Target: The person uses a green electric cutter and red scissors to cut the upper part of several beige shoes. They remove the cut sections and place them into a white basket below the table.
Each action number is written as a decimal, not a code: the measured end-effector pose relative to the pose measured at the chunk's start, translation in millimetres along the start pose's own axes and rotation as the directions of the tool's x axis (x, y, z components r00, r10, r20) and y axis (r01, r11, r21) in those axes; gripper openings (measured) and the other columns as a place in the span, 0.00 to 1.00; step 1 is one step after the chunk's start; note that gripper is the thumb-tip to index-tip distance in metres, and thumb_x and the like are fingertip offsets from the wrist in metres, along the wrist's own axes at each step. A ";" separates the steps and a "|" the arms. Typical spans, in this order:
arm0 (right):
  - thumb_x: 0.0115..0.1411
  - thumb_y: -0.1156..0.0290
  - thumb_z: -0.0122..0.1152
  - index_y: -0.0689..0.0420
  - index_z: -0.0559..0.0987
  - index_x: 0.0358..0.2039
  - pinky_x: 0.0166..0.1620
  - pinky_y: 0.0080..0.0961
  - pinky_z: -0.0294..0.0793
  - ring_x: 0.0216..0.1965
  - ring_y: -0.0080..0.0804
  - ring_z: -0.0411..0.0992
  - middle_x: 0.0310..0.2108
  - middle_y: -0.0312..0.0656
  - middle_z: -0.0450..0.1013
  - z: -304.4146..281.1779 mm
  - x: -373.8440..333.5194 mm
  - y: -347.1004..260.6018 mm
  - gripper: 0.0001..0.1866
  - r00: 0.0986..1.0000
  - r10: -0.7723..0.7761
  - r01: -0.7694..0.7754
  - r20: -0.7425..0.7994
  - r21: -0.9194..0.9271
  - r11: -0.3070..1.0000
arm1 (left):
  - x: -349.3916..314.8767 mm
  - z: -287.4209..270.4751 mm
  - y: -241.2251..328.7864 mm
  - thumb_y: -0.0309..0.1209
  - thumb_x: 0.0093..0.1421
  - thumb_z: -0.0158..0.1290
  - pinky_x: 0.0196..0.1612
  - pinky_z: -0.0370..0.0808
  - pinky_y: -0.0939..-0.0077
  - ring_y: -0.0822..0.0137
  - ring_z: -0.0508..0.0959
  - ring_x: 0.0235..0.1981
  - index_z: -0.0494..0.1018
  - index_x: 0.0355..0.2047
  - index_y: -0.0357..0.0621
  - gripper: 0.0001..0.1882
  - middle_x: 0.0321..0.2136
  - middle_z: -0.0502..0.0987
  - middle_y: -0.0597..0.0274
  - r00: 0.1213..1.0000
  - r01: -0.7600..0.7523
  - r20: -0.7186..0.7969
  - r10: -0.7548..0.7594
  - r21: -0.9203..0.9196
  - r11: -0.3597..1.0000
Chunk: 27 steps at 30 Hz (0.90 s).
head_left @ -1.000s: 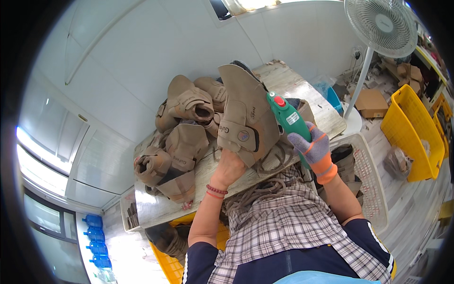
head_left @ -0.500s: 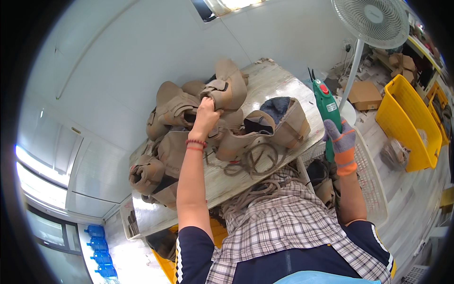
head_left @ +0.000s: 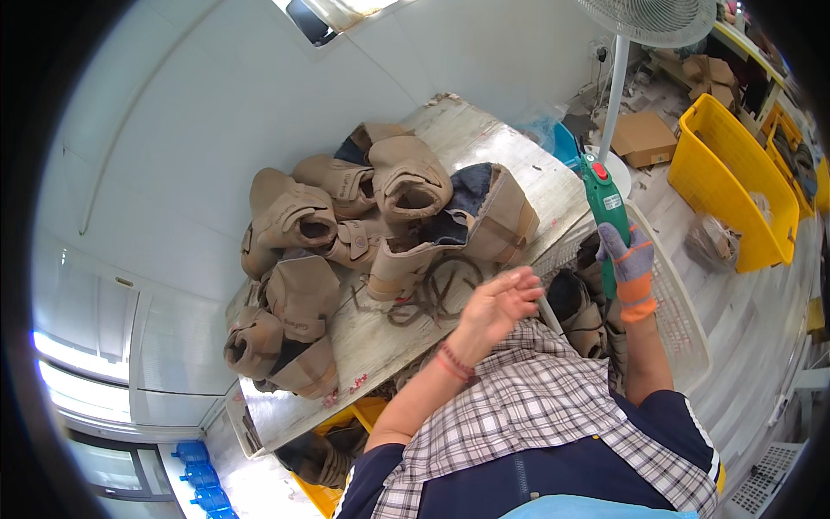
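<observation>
On tabletop (head_left: 506, 143), tan boot-shaped pieces (head_left: 402, 169) heaped; green tool (head_left: 603, 197) clamped in fingers of gloved right hand (head_left: 628, 262); left hand (head_left: 497, 309) held near tabletop edge, fingers loosely apart.

On the bench (head_left: 493, 134), beyond and left of the left hand (head_left: 501, 304): heaped boot uppers (head_left: 285, 208), cords (head_left: 454, 284) nearest. In the right hand (head_left: 628, 257): handheld power tool (head_left: 600, 192). Below: basket (head_left: 676, 298). Beyond: pedestal fan (head_left: 620, 82), cardboard box (head_left: 640, 138). Rightward: crate (head_left: 735, 190).

Beyond the left fingers (head_left: 524, 282) stand a worn pale desk (head_left: 506, 149) and smooth white panelled wall (head_left: 216, 121); rightward, grey plank-patterned floor (head_left: 748, 350).
</observation>
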State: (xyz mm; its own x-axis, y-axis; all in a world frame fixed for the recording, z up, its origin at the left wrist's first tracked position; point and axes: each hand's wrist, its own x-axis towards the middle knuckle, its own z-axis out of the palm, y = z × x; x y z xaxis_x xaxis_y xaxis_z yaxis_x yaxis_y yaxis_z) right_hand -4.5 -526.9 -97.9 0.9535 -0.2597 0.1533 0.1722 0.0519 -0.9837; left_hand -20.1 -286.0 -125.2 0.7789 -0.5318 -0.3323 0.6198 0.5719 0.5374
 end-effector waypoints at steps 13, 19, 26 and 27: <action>0.56 0.64 0.63 0.60 0.75 0.34 0.23 0.16 0.62 0.19 0.16 0.64 0.19 0.31 0.68 -9.9 -13.6 -7.8 0.13 0.999 -0.015 0.013 -0.045 -0.035 0.999 | 94.9 -42.1 -25.1 0.43 0.52 0.60 0.57 0.62 0.56 0.57 0.67 0.50 0.69 0.41 0.36 0.24 0.41 0.70 0.54 0.936 -0.318 -0.335 0.111 -0.666 0.674; 0.58 0.63 0.61 0.61 0.74 0.35 0.23 0.17 0.63 0.19 0.18 0.65 0.17 0.33 0.67 -22.9 -18.3 5.4 0.13 0.992 -0.005 -0.006 -0.124 -0.089 0.996 | 59.4 -44.3 -0.4 0.33 0.56 0.57 0.63 0.57 0.53 0.54 0.67 0.53 0.72 0.38 0.37 0.14 0.45 0.73 0.53 0.920 -0.389 -0.230 0.317 -0.635 0.667; 0.58 0.63 0.61 0.60 0.74 0.33 0.23 0.17 0.62 0.18 0.18 0.64 0.17 0.32 0.68 -32.4 -20.5 7.5 0.13 0.988 0.010 -0.022 -0.151 -0.079 0.997 | 5.4 11.4 -17.2 0.26 0.59 0.52 0.56 0.66 0.65 0.63 0.73 0.48 0.70 0.44 0.43 0.12 0.44 0.76 0.61 0.835 -0.548 -0.201 0.513 -0.204 0.811; 0.58 0.63 0.61 0.60 0.74 0.33 0.23 0.17 0.62 0.18 0.18 0.64 0.17 0.32 0.68 -33.4 -20.8 7.1 0.13 0.988 0.007 -0.019 -0.157 -0.070 0.997 | 7.3 7.9 -22.2 0.24 0.59 0.52 0.53 0.68 0.70 0.68 0.74 0.44 0.69 0.41 0.45 0.09 0.42 0.76 0.63 0.787 -0.612 -0.159 0.596 -0.085 0.786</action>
State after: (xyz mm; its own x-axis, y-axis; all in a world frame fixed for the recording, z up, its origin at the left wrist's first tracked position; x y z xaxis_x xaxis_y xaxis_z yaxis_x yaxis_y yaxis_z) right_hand -31.4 -553.4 -111.2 0.9042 -0.4072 0.1293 0.1369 -0.0105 -0.9905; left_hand -28.9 -307.6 -133.5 0.9977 0.0218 -0.0648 0.0183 0.8281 0.5603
